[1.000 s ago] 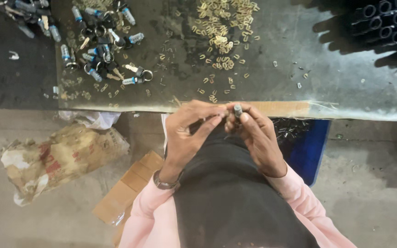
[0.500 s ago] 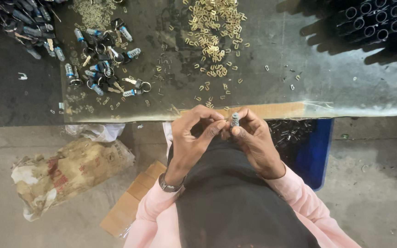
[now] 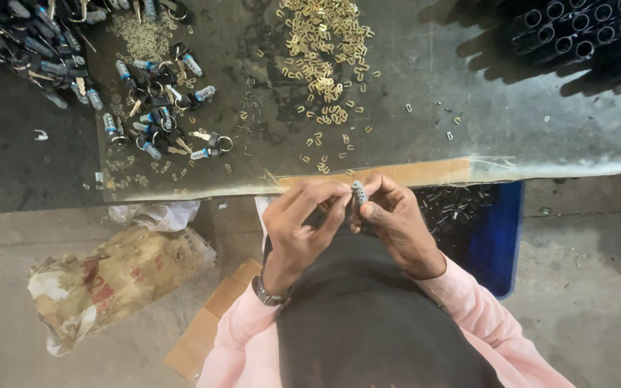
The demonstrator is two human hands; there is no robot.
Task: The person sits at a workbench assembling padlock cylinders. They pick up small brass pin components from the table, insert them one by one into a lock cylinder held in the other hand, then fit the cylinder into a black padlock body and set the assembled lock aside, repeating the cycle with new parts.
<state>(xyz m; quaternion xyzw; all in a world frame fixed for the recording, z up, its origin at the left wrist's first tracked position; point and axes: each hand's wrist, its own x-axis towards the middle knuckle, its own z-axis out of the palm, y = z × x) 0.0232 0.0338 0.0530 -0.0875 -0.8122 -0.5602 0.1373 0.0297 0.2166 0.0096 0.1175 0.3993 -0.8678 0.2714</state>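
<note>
- The table [image 3: 468, 136] carries a heap of small brass pieces [image 3: 323, 43].
- Left hand [image 3: 297, 224], fingers curled, pinches at the cylinder's side.
- Right hand [image 3: 394, 221] grips a small grey cylinder [image 3: 359, 192] upright below the table's edge.

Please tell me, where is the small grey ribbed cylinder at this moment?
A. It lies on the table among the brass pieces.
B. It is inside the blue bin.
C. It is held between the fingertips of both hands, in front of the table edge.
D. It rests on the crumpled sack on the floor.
C: the ribbed cylinder stands pinched between the left hand and right hand, just below the table edge.
</note>
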